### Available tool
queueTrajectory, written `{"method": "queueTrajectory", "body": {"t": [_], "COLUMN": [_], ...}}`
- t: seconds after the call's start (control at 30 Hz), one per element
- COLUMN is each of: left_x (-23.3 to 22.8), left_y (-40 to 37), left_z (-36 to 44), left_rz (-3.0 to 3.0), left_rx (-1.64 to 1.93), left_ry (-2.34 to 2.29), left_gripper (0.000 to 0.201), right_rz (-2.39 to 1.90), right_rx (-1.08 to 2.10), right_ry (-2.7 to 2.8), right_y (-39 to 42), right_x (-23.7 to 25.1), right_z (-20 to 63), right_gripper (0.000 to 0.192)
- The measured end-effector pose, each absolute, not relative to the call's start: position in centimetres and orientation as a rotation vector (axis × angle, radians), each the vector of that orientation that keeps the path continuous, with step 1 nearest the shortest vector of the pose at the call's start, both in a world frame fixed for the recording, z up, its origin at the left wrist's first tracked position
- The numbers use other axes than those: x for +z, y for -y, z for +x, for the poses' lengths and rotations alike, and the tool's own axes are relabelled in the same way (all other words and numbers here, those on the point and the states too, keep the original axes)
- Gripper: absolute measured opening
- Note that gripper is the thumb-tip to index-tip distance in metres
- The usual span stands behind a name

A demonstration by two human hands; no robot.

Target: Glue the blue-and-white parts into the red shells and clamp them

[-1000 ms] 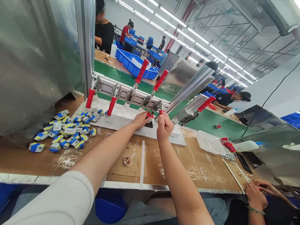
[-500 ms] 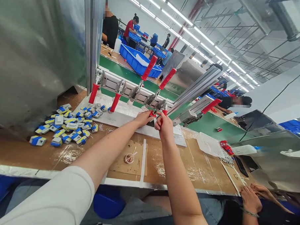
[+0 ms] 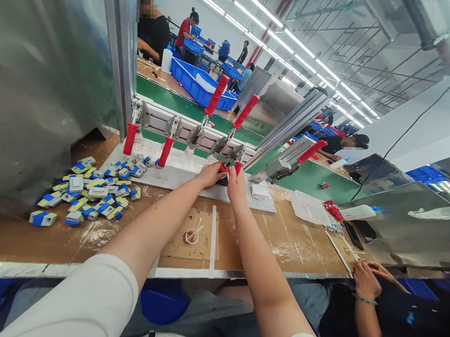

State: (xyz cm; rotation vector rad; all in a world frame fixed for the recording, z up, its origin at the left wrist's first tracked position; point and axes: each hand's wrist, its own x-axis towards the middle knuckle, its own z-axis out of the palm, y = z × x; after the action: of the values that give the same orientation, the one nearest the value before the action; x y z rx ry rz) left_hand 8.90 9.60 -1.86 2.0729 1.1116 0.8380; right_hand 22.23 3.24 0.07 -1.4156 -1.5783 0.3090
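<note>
My left hand (image 3: 211, 176) is closed at the fingertips on a small red part (image 3: 224, 167), under the right end of the clamp row. Its fingers partly hide the part. My right hand (image 3: 237, 188) is closed on the red handle (image 3: 239, 166) of a toggle clamp, just beside the left hand. The handle points down, and the hand covers its lower end. Along the metal rail (image 3: 158, 117), other toggle clamps have red handles: one pair raised, including a raised handle (image 3: 217, 94), and one pair lowered, including a lowered handle (image 3: 166, 152).
A pile of small blue, yellow and white blocks (image 3: 97, 188) lies at left. A small round dish (image 3: 191, 236) with sticks sits in front. At right are a clear plastic tray (image 3: 309, 208), red parts (image 3: 333, 209), a white bottle (image 3: 359, 212) and a co-worker's hands (image 3: 367, 279).
The view has shifted, so the bench appears further left. My right hand has turned a little around the clamp handle, and my left hand stays at the red part.
</note>
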Motion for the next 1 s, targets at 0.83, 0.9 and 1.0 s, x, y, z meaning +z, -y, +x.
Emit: {"method": "queueTrajectory", "body": {"t": [0.83,0.9,1.0], "left_x": [3.4,3.2,2.3], "left_y": [14.2,17.8,19.8], "left_z": [-14.3,-23.4,-33.2], "left_rz": [2.704,2.455,1.947], "left_rx": [0.996,1.226,1.123], "left_ry": [-1.514,-2.161,-2.834], "left_gripper": [0.025,0.035,0.033], "right_rz": [-1.309,-1.269,-1.193], "right_rx": [0.274,0.367,0.426], "right_ry": [1.485,1.559,1.686], "right_y": [3.8,3.9,4.1], "right_x": [-2.6,-2.5,-2.5], "right_z": [23.1,22.3,21.2], "right_gripper": [0.057,0.054,0.051]}}
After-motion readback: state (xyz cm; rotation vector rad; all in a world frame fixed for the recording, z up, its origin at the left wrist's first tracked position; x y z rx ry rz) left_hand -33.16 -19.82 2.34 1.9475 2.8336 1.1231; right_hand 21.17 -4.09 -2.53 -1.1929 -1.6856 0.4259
